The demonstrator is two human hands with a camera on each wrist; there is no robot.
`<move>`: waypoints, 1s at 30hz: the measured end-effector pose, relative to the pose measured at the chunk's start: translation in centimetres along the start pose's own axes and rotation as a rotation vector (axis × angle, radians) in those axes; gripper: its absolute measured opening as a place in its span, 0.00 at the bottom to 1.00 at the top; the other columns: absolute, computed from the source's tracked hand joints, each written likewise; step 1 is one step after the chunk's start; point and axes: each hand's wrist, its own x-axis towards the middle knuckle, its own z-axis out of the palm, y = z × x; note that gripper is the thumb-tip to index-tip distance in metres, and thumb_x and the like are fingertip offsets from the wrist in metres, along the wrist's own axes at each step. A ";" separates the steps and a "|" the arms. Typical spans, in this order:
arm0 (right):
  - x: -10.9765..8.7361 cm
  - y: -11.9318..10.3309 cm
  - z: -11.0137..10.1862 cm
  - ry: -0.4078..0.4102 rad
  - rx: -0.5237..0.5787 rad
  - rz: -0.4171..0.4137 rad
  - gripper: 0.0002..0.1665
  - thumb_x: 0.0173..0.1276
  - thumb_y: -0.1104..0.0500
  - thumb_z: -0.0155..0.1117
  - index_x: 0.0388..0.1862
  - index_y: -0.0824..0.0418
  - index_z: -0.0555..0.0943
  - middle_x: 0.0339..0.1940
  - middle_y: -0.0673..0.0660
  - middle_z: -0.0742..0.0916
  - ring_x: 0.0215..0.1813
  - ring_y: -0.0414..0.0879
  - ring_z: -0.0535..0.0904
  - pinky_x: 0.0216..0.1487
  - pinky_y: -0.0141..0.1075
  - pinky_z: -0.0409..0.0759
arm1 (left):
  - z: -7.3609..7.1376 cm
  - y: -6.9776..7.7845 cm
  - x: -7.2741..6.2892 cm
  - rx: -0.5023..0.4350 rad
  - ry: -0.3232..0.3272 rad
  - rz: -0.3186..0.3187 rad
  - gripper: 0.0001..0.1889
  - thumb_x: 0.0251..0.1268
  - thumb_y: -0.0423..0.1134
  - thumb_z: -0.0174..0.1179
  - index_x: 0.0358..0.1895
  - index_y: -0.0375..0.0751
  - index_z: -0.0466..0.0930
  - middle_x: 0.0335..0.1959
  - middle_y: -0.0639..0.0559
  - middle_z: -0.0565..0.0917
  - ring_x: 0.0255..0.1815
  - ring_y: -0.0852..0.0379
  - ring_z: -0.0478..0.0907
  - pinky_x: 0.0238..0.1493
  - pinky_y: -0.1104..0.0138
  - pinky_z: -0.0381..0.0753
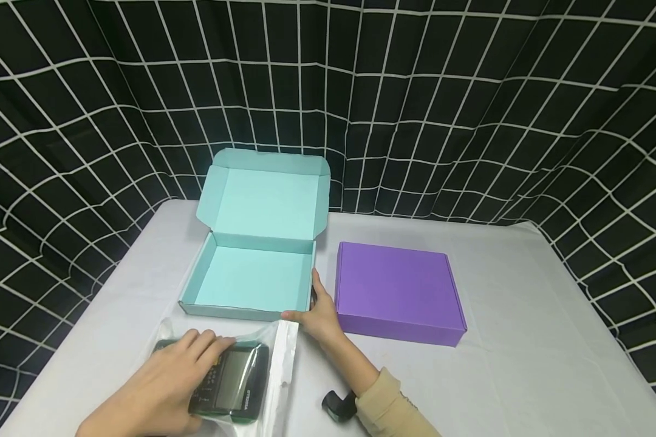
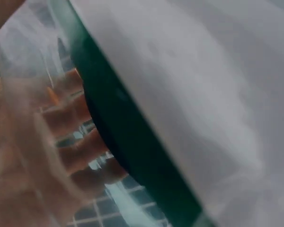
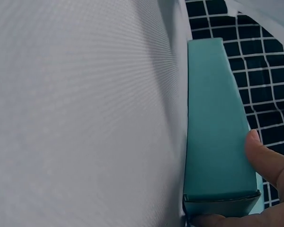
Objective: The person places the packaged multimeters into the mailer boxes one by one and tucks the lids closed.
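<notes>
My left hand [image 1: 166,376] grips a black digital multimeter [image 1: 235,379] with a grey screen and green edging, inside a clear plastic bag [image 1: 276,376] with a white strip. In the left wrist view, the fingers [image 2: 80,146] show through the film beside the green edge. Just behind the bag, an open teal cardboard box [image 1: 251,279] has its lid raised at the back. My right hand [image 1: 322,315] holds the box's front right corner, thumb at the front wall and fingers along the right side. The right wrist view shows the thumb [image 3: 267,158] at the rim.
A closed purple box [image 1: 399,291] lies right of the teal box. The right wrist camera [image 1: 340,405] shows beside the beige sleeve [image 1: 393,406]. White cloth covers the table [image 1: 541,340]. A black curtain with a white grid [image 1: 415,97] hangs behind and at both sides.
</notes>
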 end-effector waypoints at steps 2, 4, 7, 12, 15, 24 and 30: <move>-0.1 0.0 0.0 -0.001 -0.001 -0.005 0.66 0.46 0.79 0.73 0.78 0.70 0.43 0.77 0.71 0.54 0.76 0.64 0.50 0.72 0.49 0.57 | -0.8 -0.5 0.2 0.002 -0.011 -0.045 0.55 0.09 0.48 0.79 0.59 0.36 0.70 0.44 0.53 0.73 0.41 0.56 0.69 0.30 0.62 0.79; -0.1 0.0 0.0 -0.001 0.002 -0.003 0.66 0.46 0.79 0.73 0.78 0.69 0.43 0.77 0.71 0.54 0.76 0.64 0.50 0.72 0.50 0.57 | -1.5 -1.0 0.6 0.004 -0.011 -0.076 0.55 0.09 0.46 0.79 0.59 0.36 0.70 0.45 0.52 0.74 0.42 0.55 0.70 0.31 0.61 0.80; -0.1 0.0 0.0 0.002 -0.008 0.005 0.67 0.45 0.78 0.74 0.78 0.68 0.44 0.77 0.70 0.55 0.76 0.62 0.50 0.73 0.50 0.56 | -2.3 -1.8 1.2 0.013 -0.009 -0.098 0.54 0.11 0.46 0.79 0.59 0.37 0.70 0.45 0.51 0.74 0.41 0.54 0.70 0.28 0.62 0.79; -0.2 -0.1 0.0 0.014 -0.028 -0.005 0.67 0.44 0.77 0.75 0.78 0.68 0.45 0.77 0.69 0.56 0.76 0.62 0.51 0.73 0.50 0.56 | -3.3 -2.9 2.6 0.041 0.030 -0.072 0.53 0.12 0.46 0.78 0.59 0.37 0.69 0.43 0.51 0.73 0.38 0.55 0.68 0.24 0.65 0.75; -0.2 -0.1 0.0 0.019 -0.048 -0.005 0.66 0.44 0.77 0.74 0.78 0.68 0.45 0.76 0.70 0.56 0.76 0.65 0.51 0.73 0.53 0.56 | -3.6 -3.4 3.6 0.050 0.049 -0.044 0.52 0.13 0.46 0.76 0.59 0.37 0.69 0.42 0.51 0.73 0.37 0.55 0.67 0.23 0.66 0.73; -0.1 0.2 -0.1 0.020 -0.040 -0.020 0.64 0.45 0.80 0.69 0.78 0.69 0.46 0.75 0.72 0.57 0.75 0.65 0.52 0.72 0.52 0.57 | -3.6 -4.8 6.4 0.021 0.040 -0.008 0.49 0.16 0.43 0.73 0.58 0.37 0.69 0.41 0.52 0.71 0.36 0.55 0.67 0.21 0.69 0.69; 0.0 0.4 -0.1 0.020 -0.037 -0.026 0.63 0.45 0.80 0.69 0.78 0.69 0.46 0.75 0.73 0.57 0.75 0.65 0.52 0.72 0.50 0.57 | -2.9 -6.2 8.1 -0.018 -0.027 -0.042 0.47 0.20 0.41 0.74 0.58 0.36 0.69 0.43 0.50 0.71 0.38 0.52 0.68 0.23 0.65 0.73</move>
